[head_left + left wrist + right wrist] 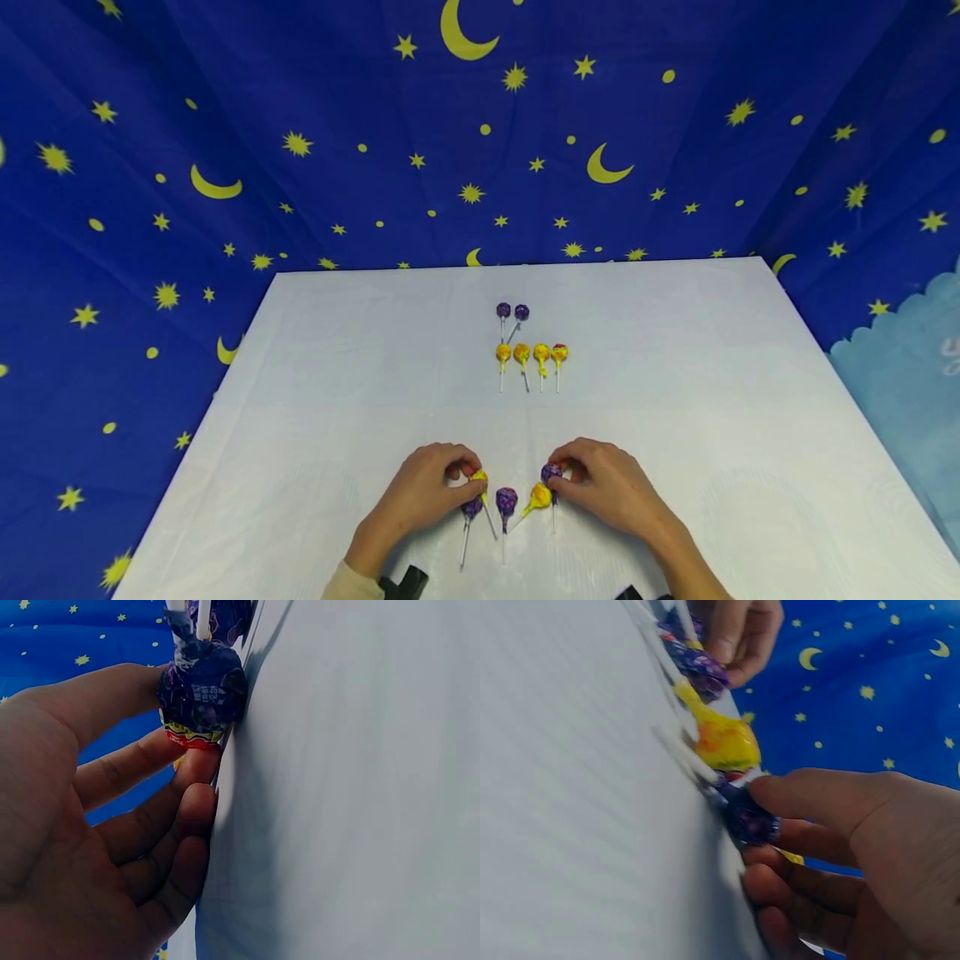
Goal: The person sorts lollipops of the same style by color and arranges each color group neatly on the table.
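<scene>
On the table point(337, 375), we see the left grip point(426, 485) pinching a yellow lollipop point(480, 477) just beside a purple lollipop point(471, 507); next lie a 2nd purple lollipop point(507, 502) and 2nd yellow lollipop point(538, 497), then a 3rd purple lollipop point(552, 473) pinched in the right grip point(611, 483). We judge all 5 light, hard, slightly slippery; we'd hold heads, sparing thin sticks.

A dark-blue fabric backdrop point(420, 100) printed with yellow moons point(457, 42) and stars point(515, 78) is hanging behind a white-topped rectangular bench point(675, 350).
</scene>
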Tool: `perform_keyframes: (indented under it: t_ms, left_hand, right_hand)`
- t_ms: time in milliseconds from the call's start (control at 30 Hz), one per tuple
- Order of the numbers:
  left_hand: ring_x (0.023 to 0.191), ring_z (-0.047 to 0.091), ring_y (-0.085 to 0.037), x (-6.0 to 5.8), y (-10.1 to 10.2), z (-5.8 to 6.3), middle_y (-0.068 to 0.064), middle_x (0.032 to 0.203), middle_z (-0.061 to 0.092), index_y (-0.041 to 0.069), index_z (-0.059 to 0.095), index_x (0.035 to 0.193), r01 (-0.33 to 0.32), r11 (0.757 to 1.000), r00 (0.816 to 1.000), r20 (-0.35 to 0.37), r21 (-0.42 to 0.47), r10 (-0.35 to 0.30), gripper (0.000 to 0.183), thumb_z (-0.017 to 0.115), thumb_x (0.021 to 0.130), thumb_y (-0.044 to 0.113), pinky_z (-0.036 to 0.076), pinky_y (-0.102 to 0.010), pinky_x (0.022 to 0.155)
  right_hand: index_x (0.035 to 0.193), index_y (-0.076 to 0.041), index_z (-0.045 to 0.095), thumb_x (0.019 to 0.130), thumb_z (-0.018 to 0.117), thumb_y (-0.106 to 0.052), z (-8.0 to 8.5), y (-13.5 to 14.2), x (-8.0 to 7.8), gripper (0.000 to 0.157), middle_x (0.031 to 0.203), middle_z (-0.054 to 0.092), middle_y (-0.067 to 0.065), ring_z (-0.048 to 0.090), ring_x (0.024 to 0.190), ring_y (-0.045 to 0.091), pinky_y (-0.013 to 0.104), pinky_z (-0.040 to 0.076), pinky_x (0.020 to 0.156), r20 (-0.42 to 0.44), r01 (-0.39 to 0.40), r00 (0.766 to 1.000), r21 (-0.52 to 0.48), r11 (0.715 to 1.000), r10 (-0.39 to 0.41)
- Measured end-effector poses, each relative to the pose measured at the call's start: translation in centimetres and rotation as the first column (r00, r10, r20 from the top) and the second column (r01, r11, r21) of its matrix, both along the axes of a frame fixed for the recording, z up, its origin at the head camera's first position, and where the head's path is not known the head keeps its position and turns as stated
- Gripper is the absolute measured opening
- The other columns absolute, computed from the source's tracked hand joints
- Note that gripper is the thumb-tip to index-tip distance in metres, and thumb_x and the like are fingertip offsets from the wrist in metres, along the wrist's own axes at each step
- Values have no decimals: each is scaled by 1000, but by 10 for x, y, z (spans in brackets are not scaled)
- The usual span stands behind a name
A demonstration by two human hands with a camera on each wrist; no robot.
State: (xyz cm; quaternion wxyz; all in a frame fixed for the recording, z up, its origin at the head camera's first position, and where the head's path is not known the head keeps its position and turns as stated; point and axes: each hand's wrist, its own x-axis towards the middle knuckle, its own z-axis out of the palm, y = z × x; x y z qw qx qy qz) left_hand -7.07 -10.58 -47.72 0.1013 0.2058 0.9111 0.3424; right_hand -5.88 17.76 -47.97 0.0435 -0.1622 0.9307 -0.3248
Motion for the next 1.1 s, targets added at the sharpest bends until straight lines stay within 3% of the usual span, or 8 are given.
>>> perform_keyframes:
  t_ms: [367,567,1100]
  left_hand:
    - [73,55,-4,-2,1,-1,20,82,61,25,72,94,-17,998,1000,14,60,17,16,75,83,37,45,-27,69]
    - [72,55,-5,-1,-1,0,20,81,60,26,72,93,-26,997,999,32,76,23,16,75,83,38,44,-27,68]
    - [68,51,-2,0,-2,-1,21,76,57,27,73,92,-22,998,999,35,61,20,17,74,83,41,42,-27,65]
  right_hand:
    - [82,-31,67,70,78,-31,0,-5,0,17,68,52,-21,45,58,-3,23,37,53,-99,99,991,51,994,-94]
    - [81,-31,67,68,78,-30,3,-4,-3,16,65,52,-20,45,57,-2,25,38,55,-109,138,985,41,990,-132]
    - [86,-24,71,72,78,-26,27,3,-36,16,72,58,-11,48,61,4,28,38,57,-178,123,976,-10,992,-123]
